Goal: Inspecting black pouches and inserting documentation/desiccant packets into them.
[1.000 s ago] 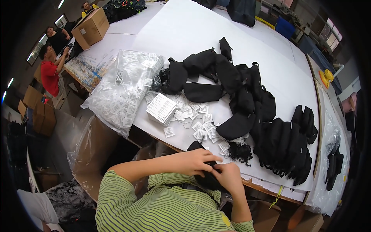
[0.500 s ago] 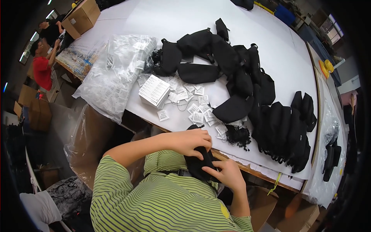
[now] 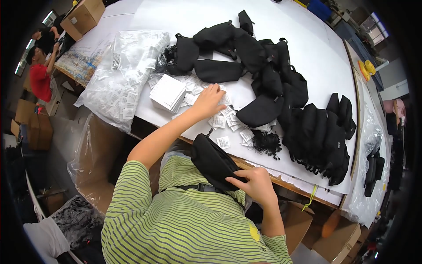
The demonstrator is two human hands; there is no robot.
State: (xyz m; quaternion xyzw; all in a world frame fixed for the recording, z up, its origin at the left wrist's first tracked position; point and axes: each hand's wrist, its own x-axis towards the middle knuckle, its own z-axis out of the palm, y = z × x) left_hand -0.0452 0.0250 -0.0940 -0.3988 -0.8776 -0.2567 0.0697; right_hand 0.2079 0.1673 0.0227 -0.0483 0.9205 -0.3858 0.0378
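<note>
One black fabric pouch, elongated, lying aslant before the wearer's striped shirt, at the near edge of the white-topped counter; a small dark tab shows at its far end.

One right grip, bare hand: thumb and fingers nearly closed on the pouch's near end.

One left grip, bare hand: reached out over the counter, fingers partly curled and slightly apart, down among loose white tags; whether it has hold of one cannot be told.

One squared stack of white cards, just left of the left grip.

One large clear plastic bag, filled with printed white tags, left of the stack and touching the counter.

One single white tag, apart from the others, near the pouch.

One tangle of black cords, right of the scattered tags.

Several black pouches, heaped in an arc beyond the tags.

One close-packed row of further black pouches, toward the counter's right side.

One cardboard box, far left.

One co-worker in a red top, beyond the bag.
</note>
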